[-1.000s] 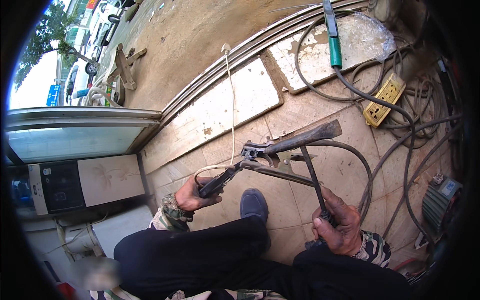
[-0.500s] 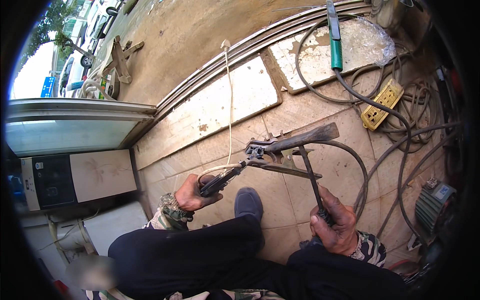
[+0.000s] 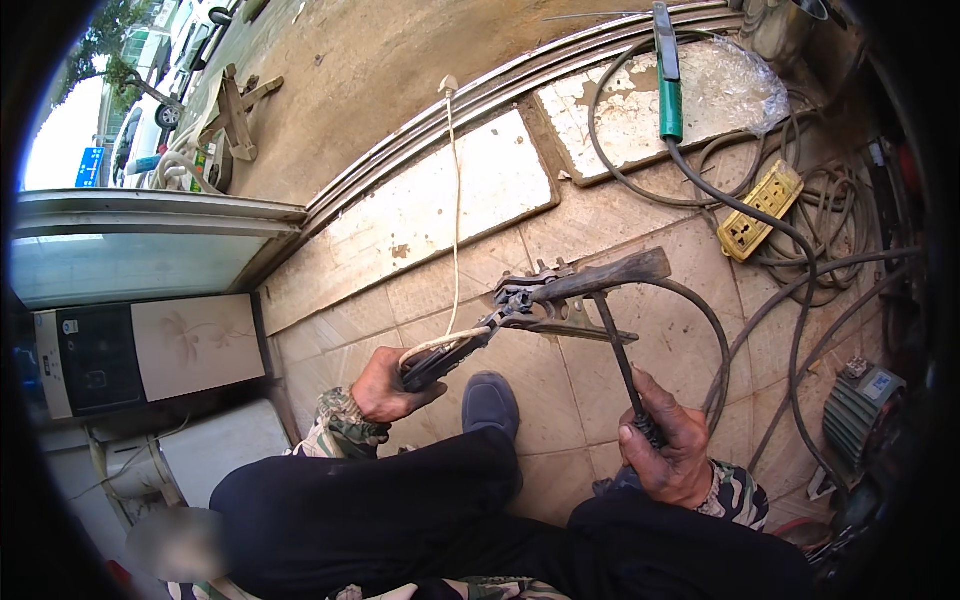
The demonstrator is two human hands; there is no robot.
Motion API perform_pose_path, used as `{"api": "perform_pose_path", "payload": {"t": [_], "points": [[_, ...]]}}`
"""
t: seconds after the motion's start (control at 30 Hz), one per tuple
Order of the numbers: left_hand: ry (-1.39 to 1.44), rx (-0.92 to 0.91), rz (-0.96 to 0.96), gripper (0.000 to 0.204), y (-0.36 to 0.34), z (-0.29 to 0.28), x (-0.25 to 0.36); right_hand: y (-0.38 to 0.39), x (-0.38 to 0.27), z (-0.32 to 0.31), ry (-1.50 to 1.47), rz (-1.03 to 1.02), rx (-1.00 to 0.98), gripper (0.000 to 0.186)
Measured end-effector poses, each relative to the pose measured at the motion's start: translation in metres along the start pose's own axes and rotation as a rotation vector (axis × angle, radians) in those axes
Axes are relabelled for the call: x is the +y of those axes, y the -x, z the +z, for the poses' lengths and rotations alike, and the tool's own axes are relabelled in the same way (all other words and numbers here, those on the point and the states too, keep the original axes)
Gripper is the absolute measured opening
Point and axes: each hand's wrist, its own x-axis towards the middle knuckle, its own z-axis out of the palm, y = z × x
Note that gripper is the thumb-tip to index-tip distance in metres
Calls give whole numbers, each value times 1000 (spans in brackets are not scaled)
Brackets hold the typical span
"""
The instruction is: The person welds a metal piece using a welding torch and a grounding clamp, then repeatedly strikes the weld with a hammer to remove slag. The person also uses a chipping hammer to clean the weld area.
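My left hand (image 3: 385, 385) is closed around a flat black handle (image 3: 440, 362) with a pale cord looped along it. At that handle's far end sits a worn metal clamp (image 3: 515, 300) with bolts and a flattened dark handle (image 3: 615, 275). A thin metal arm (image 3: 585, 330) runs below it. My right hand (image 3: 668, 440) grips a slim dark rod (image 3: 618, 350) with a ribbed lower part; its upper end meets the clamp's dark handle. Whether the rod is joined there I cannot tell. A dark cable curves from behind the clamp handle toward my right hand.
A green-handled electrode holder (image 3: 670, 105) lies on a pale slab (image 3: 610, 115). Beside it are a yellow power strip (image 3: 762, 212), coiled cables (image 3: 840, 210) and a green motor (image 3: 865, 405). A white plug (image 3: 449, 84) lies past the door track. A cabinet (image 3: 200, 345) stands left.
The view has shifted slightly, moving the scene a little left. Both hands keep their holds, and the clamp and rod stay nearly in the same position.
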Motion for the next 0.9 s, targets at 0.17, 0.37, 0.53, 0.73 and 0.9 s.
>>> {"api": "perform_pose_path", "payload": {"t": [0.17, 0.37, 0.53, 0.73, 0.9], "points": [[-94, 33, 35, 31, 0, 6, -3, -3, -2, 2, 104, -51, 5, 65], [-213, 223, 199, 26, -3, 27, -7, -5, 0, 2, 432, -164, 37, 72], [-249, 320, 246, 25, -8, 40, -16, -2, 3, 4, 935, -323, 77, 80], [-188, 249, 197, 27, 2, 38, -9, -6, 10, 4, 906, -223, 184, 74], [21, 47, 35, 31, 3, 2, -6, 5, 9, -6, -249, 115, 313, 67]]}}
